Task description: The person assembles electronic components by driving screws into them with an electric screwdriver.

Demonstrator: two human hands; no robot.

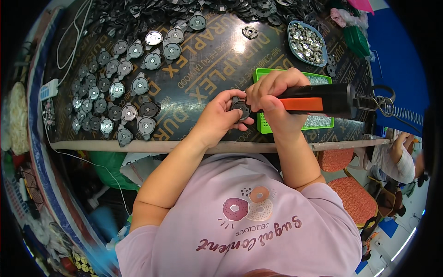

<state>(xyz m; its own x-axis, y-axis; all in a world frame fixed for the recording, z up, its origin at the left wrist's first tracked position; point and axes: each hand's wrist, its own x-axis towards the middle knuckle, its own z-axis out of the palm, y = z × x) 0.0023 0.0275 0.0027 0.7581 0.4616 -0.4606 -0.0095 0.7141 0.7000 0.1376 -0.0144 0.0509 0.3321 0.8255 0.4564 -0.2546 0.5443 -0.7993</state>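
Between the thumb and fingers of my left hand [220, 115] is a small round dark part [240, 110] with a tab, held over the table's near side. My right hand [279, 94] is wrapped round a black power screwdriver [318, 99] with an orange panel, which lies nearly level. Its back end hangs on a coiled spring [406, 111]. The driver's tip is hidden by my right fingers, which are close against the round part. Below and behind my right hand lies a bright green tray [262, 74] holding many tiny shiny pieces, too small to name.
Many round grey parts with tabs [140, 85] lie in rows on the left. Dark parts [138, 16] are heaped along the far side. A blue bowl [290, 44] of shiny metal pieces stands far right, near a green basket [356, 41]. A white cable [69, 60] crosses the left side.
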